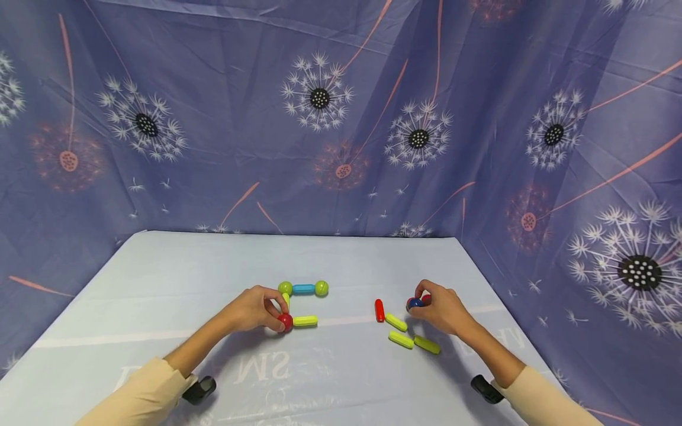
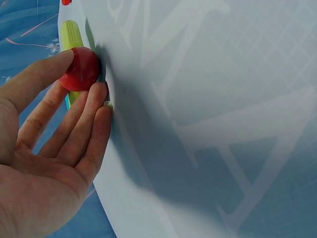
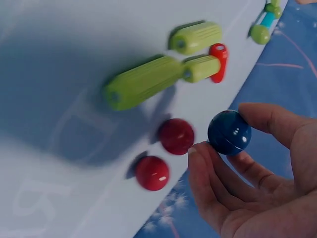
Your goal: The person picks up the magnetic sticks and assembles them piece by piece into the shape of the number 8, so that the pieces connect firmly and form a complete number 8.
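My left hand (image 1: pixel 258 309) pinches a red ball (image 1: pixel 285 322) between thumb and fingers, low over the table. Against that ball lies the end of a yellow-green rod (image 1: pixel 305 320). Another yellow-green rod (image 1: pixel 286 300), partly behind the fingers, runs up to a green ball (image 1: pixel 285 288). A blue rod (image 1: pixel 303 289) links this ball to a second green ball (image 1: pixel 321 288). On the right, my right hand (image 1: pixel 441 307) pinches a shiny blue ball (image 3: pixel 229 132) by thumb and fingertips. Close by its fingertips sit a dark red ball (image 3: pixel 176 136) and a brighter red ball (image 3: pixel 152 173).
Left of the right hand lie a short red rod (image 1: pixel 379 310) and several loose yellow-green rods (image 1: pixel 401 339). The table (image 1: pixel 341 378) wears a pale cloth with faint lettering. Purple dandelion-print curtains (image 1: pixel 224 118) hang behind it and along its sides.
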Available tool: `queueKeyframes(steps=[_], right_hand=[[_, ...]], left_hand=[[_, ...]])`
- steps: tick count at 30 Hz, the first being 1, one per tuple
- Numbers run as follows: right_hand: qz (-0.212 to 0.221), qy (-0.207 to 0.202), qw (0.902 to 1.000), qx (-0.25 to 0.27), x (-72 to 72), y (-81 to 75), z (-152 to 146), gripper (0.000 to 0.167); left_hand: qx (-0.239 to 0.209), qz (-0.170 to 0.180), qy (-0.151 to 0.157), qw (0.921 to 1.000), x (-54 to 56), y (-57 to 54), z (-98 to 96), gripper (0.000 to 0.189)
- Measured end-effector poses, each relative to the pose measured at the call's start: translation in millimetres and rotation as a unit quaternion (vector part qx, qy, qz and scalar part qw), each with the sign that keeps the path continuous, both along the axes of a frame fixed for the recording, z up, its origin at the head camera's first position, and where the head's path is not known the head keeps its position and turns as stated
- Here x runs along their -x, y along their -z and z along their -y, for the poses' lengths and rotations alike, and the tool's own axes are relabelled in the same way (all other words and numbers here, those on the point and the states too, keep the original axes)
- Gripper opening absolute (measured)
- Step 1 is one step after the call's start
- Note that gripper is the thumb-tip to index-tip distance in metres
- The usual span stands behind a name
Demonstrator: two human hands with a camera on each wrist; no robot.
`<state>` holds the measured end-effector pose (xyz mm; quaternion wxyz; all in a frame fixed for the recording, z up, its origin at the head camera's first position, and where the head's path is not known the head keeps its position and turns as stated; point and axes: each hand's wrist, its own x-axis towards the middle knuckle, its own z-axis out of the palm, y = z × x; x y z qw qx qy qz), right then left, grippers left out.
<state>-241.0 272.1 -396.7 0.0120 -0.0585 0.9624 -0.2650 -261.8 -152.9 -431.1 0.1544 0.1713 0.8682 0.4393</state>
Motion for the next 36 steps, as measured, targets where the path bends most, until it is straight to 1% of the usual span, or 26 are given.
queueKeyframes(steps=[6, 11, 15, 22, 29, 36], right_hand=[[-0.01, -0.009, 0.9996, 0.027, 6.5, -8.3, 23.7, 0.027], [-0.007, -0.025, 0.9989, 0.038, 11.2, -7.6, 46.4, 0.026], [0.003, -0.037, 0.9986, 0.039, 12.9, -4.3, 64.1, 0.025], [0.004, -0.077, 0.9966, 0.031, 13.4, 0.7, 93.3, 0.026], [-0.001, -0.112, 0.9937, 0.009, 13.7, 13.1, 115.9, 0.026], [0.023, -0.128, 0.9913, 0.017, 11.9, 23.8, 132.9, 0.027]], left_hand=[[-0.008, -0.002, 0.005, 1.0, -2.3, -0.9, 0.9, 0.029], [-0.008, 0.002, 0.002, 1.0, -2.6, -1.2, 0.9, 0.028], [-0.011, 0.005, 0.003, 0.9999, -2.7, -1.2, -0.9, 0.028], [-0.008, 0.007, 0.0, 0.9999, -1.8, -1.6, -0.8, 0.027], [-0.015, 0.006, 0.002, 0.9999, -0.5, -0.2, 0.4, 0.028], [-0.018, 0.011, 0.001, 0.9998, -0.6, 0.1, 1.0, 0.028]])
